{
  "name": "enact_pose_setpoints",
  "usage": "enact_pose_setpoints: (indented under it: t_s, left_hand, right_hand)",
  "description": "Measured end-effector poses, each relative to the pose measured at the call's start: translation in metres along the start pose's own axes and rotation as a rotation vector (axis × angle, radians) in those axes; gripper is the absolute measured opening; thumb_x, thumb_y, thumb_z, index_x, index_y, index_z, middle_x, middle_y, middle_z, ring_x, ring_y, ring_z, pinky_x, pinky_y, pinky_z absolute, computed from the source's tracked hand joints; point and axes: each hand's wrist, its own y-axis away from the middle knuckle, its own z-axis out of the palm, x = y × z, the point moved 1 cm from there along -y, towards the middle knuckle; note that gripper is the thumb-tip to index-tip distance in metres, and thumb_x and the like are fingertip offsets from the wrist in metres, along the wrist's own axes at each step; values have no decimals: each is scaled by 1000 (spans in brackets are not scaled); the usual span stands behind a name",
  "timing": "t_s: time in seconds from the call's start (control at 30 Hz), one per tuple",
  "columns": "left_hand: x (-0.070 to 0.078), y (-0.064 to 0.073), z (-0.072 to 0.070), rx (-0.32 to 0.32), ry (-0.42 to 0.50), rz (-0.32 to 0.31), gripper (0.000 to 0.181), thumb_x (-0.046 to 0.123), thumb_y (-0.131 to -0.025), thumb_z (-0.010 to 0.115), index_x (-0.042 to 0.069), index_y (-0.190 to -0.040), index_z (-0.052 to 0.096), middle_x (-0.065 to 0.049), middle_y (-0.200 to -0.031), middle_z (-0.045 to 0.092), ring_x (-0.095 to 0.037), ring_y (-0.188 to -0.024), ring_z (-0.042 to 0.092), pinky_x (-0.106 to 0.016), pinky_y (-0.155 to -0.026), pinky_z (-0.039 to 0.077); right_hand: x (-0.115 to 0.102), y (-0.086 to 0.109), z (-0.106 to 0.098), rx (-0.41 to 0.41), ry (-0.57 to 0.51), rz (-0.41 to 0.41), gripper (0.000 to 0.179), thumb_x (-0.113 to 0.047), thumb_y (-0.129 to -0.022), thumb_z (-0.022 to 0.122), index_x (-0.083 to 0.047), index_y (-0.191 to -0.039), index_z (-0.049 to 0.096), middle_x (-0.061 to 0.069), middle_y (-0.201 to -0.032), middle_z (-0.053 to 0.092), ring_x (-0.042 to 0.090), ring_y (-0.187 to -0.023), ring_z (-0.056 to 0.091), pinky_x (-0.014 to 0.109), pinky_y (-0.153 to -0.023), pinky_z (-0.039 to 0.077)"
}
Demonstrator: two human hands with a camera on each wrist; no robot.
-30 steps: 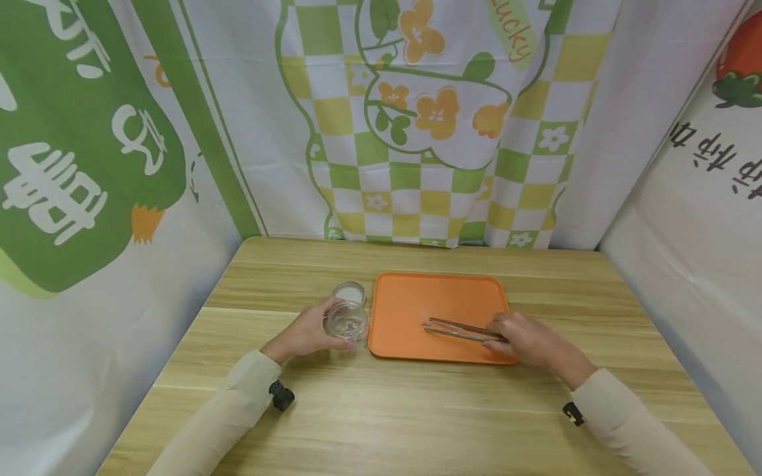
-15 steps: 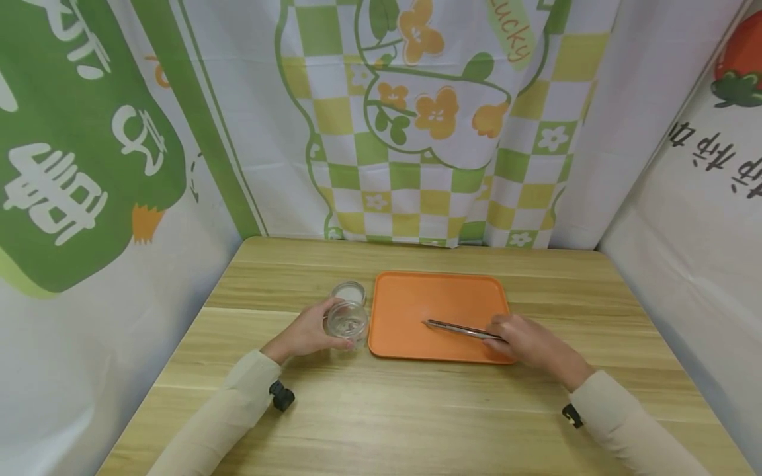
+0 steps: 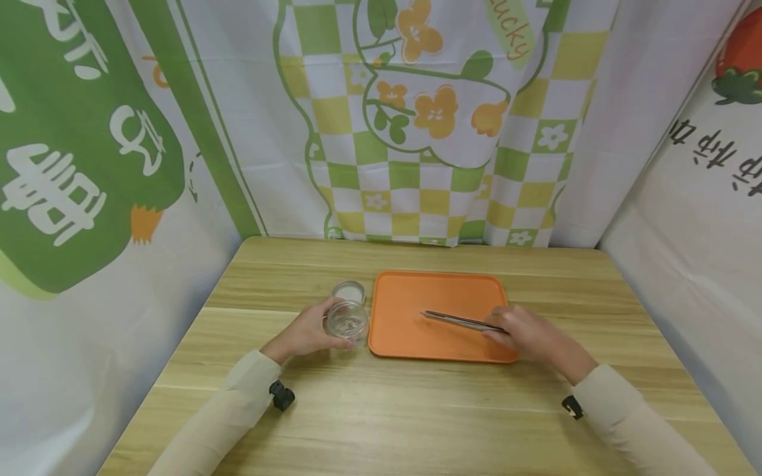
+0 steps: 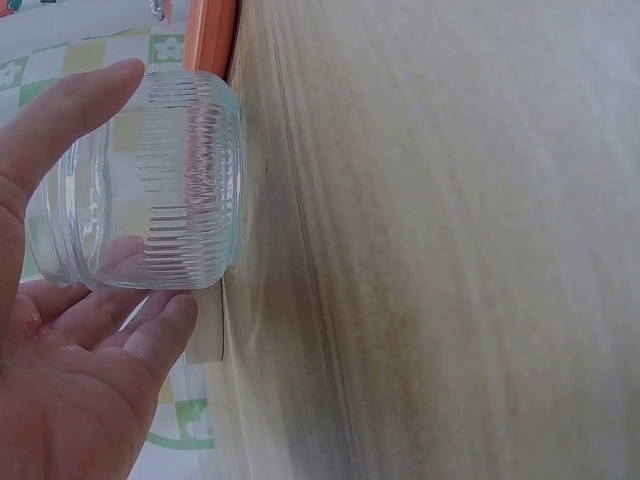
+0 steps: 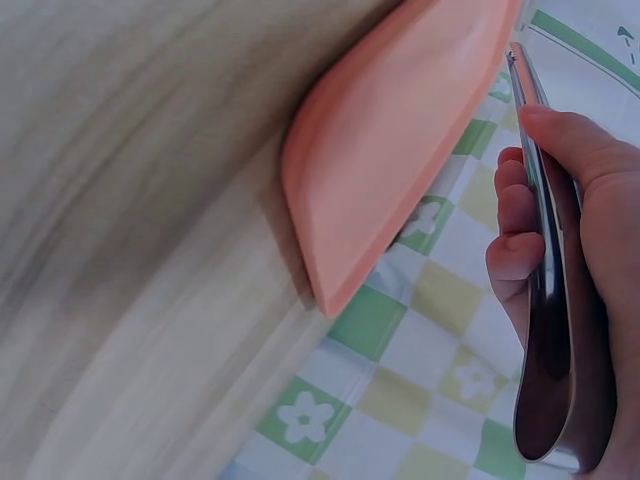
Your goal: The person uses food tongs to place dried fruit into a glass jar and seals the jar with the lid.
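Observation:
My left hand (image 3: 306, 330) grips a clear glass jar (image 3: 347, 320) by its side, thumb in front and fingers behind. In the left wrist view the jar (image 4: 185, 180) has a ribbed lower wall and stands on the table. Small specks show in its bottom, too tiny to identify. My right hand (image 3: 526, 332) holds metal tongs (image 3: 458, 320) above an orange tray (image 3: 440, 291), their arms pressed together. In the right wrist view the thumb and curled fingers squeeze the tongs (image 5: 550, 290). Whether the tips pinch anything is too small to tell.
Just behind the jar lies a round lid (image 3: 350, 291) with a pale middle. The tray's left edge is close beside the jar. Printed cloth (image 3: 434, 198) hangs along the table's back edge, and further cloths stand at both sides of the wooden table (image 3: 381, 410).
The tongs were spread over the tray a second ago, then their arms came together. Since then the right hand has raised their tips slightly. The left hand and jar have stayed put.

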Motion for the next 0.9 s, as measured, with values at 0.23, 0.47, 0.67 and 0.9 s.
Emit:
enact_pose_setpoints:
  t_s: [0.23, 0.47, 0.67, 0.9]
  left_hand:
    - [1, 0, 0, -2, 5, 0, 92, 35, -78, 96, 5, -152, 49, -18, -146, 61, -38, -137, 58, -57, -114, 48]
    - [0, 0, 1, -2, 5, 3, 91, 34, -79, 95, 4, -152, 49, -18, -145, 61, -37, -136, 58, -57, -114, 48]
    - [0, 1, 0, -3, -4, 0, 92, 36, -79, 95, 5, -152, 49, -17, -146, 61, -37, -136, 58, -57, -114, 48]
    - [2, 2, 0, -3, 0, 5, 91, 36, -79, 95, 5, -152, 49, -17, -146, 61, -37, -137, 58, -57, -114, 48]
  right_hand:
    - [-4, -6, -4, 32, 5, -38, 8, -6, -96, 75, -8, -88, 74, -7, -77, 58, -4, -66, 44, 18, -56, 45]
    - [-11, -13, -10, 19, -29, -64, 18, -2, -95, 75, -13, -82, 68, -8, -75, 52, -4, -65, 38, 16, -56, 41]
    - [-14, -20, -13, 25, -29, -87, 18, -4, -96, 75, -13, -82, 68, -7, -74, 54, -3, -65, 40, 16, -56, 43]
    - [-19, -30, -17, -15, -35, -55, 18, -15, -102, 70, -15, -85, 69, -8, -77, 57, -3, -66, 42, 18, -58, 45]
